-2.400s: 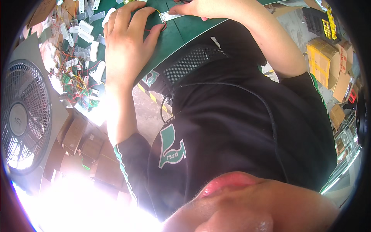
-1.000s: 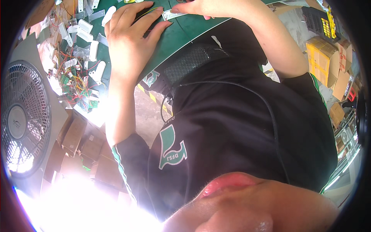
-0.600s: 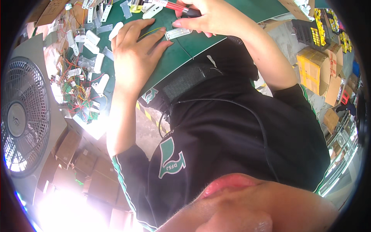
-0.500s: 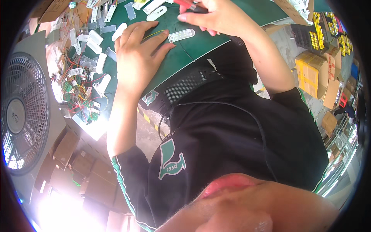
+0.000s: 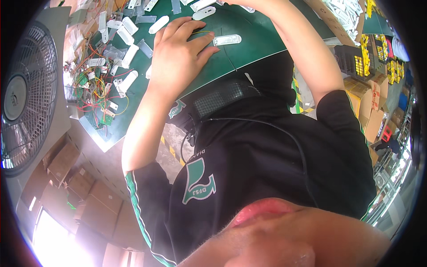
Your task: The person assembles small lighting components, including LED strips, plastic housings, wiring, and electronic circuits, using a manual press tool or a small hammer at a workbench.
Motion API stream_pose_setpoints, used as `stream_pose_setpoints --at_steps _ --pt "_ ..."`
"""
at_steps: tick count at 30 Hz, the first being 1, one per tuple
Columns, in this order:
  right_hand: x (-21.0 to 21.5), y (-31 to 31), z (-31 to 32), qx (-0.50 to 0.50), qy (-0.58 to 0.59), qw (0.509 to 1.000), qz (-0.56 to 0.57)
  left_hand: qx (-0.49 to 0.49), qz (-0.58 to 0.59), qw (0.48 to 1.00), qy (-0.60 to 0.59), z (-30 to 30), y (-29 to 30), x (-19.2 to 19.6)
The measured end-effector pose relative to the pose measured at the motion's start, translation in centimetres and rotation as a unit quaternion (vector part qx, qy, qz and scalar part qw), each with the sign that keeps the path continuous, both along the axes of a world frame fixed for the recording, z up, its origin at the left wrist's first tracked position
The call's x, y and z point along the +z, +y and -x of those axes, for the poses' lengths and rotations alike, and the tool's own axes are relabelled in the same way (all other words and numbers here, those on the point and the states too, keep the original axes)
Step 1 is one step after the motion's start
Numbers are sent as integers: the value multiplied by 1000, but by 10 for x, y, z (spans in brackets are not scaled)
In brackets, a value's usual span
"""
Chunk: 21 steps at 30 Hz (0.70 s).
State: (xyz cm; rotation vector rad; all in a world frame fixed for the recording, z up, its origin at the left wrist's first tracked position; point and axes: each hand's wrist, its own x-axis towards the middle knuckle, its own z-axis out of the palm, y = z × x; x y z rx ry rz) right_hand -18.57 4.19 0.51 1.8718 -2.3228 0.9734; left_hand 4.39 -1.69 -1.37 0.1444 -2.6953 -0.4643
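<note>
My left hand (image 5: 180,53) rests on the green tabletop (image 5: 262,46), its thumb and forefinger at either side of the near end of a small white housing (image 5: 227,40) with one rounded end. A thin yellow wire (image 5: 202,31) runs by those fingers, and a dark cord lies across the table by the housing. Just beyond my left fingers lie a white oval cover (image 5: 159,24) and another white cover (image 5: 204,13) with slots. My right hand (image 5: 249,2) reaches up to the top edge of the picture, where its fingers are cut off. What it holds is out of sight.
At the left lie many white and clear plastic pieces (image 5: 129,55) and tangled wires with green circuit boards (image 5: 104,120). A fan (image 5: 29,98) stands at far left. An open carton (image 5: 331,20) with white parts sits at upper right; more boxes (image 5: 356,95) stand on the floor.
My right hand has moved up, nearly out of the picture; the red-and-black handled tool it held no longer shows. The view has shifted, while my left hand stays by the housing.
</note>
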Motion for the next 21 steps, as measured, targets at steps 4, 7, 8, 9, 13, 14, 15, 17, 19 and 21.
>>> stream_pose_setpoints --at_steps 4,7,8,9,13,14,15,17,19,21 --pt "53 -7 -21 -58 -155 952 -256 9 -4 1000 -2 -2 -1 -2" --pt "39 -7 -17 -69 -183 959 -207 7 -3 1000 8 -2 -1 -2" --pt "30 -6 -11 -70 -181 959 -208 4 -3 1000 10 -1 -1 -2" --pt "18 -5 -4 -44 -142 978 -147 1 -4 1000 13 0 -1 -2" --pt "35 -3 -14 -68 -154 977 -131 3 -12 1000 19 -1 -1 -4" --pt "32 -1 -12 -70 -152 977 -134 4 -10 1000 19 -1 -2 -4" --pt "24 2 -7 -45 -244 963 -109 4 -8 1000 20 -1 -2 -5" --pt "21 12 -6 -21 -331 939 -88 4 -15 1000 21 -2 -2 -7" --pt "23 26 -7 -6 -368 927 -67 6 -6 1000 25 -1 -2 -5" --pt "34 44 -18 -17 -426 900 -96 2 -3 1000 21 0 0 3"
